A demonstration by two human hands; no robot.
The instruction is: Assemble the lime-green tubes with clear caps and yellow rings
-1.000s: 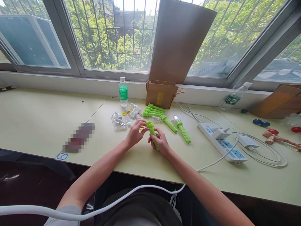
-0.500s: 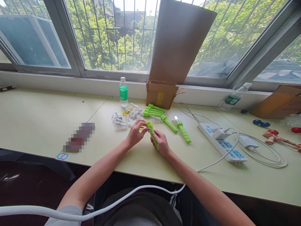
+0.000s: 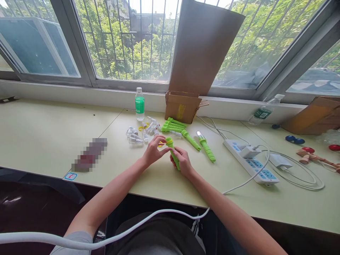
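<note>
My right hand (image 3: 182,161) is wrapped round a ribbed bright green plastic handle (image 3: 171,146), held slightly tilted above the pale table (image 3: 47,131). My left hand (image 3: 153,150) pinches at the handle's top end, where a small yellow ring (image 3: 160,144) shows by the fingers. Behind the hands lie several more green handles (image 3: 174,124), two green pieces with clear tips (image 3: 204,143), and a cluster of small clear plastic caps (image 3: 136,136).
A water bottle with a green label (image 3: 139,103) and an open cardboard box (image 3: 182,105) stand by the window sill. A white power strip (image 3: 252,161) with cables lies to the right. Wooden, red and blue toys (image 3: 309,153) sit at the far right. A white cable (image 3: 106,238) crosses my lap.
Almost nothing has moved. My left fingers have shifted slightly at the top of the green handle, and the handle is tilted a little differently in my right hand.
</note>
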